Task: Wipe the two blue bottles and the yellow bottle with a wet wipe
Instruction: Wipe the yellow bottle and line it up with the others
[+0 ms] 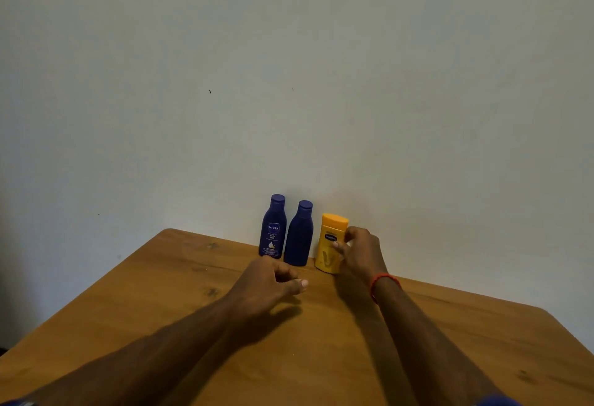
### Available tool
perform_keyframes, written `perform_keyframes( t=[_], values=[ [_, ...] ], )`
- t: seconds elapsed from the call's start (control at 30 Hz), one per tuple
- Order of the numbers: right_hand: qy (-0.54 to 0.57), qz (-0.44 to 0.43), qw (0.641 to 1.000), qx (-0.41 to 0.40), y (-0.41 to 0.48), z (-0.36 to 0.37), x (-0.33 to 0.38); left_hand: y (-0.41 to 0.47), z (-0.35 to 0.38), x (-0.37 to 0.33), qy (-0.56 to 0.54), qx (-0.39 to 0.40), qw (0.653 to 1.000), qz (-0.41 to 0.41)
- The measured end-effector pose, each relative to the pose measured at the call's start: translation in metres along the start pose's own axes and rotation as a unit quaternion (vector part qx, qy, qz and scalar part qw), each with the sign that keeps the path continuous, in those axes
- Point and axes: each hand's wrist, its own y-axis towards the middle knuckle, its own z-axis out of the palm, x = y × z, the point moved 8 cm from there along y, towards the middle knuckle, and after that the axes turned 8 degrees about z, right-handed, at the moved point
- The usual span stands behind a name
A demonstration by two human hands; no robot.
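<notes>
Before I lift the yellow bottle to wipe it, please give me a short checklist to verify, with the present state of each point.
1. Right hand grips yellow bottle: ok.
2. Yellow bottle stands on the table: ok.
3. Wet wipe in sight: not ok, none visible.
4. Left hand free to wipe: cannot tell, fingers curled, palm hidden.
5. Labelled blue bottle and plain blue bottle both upright: ok.
</notes>
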Motion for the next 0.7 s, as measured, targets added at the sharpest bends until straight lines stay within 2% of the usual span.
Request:
perform_keyframes(
  t=[0.2, 0.43, 0.7],
  values=[
    [0.023, -0.015, 1.000, -0.003, 0.015, 0.011, -0.006, 0.007, -0.002, 0.015, 0.000, 0.001, 1.000, -0.002],
    [0.031, -0.035, 0.999, 0.014, 0.013, 0.014, -0.009, 0.011, -0.003, 0.023, 0.048, 0.014, 0.999, 0.007],
    [0.041, -0.033, 0.998, 0.032, 0.008, 0.017, -0.012, 0.009, -0.005, 0.013, 0.005, 0.001, 1.000, 0.003]
  ],
)
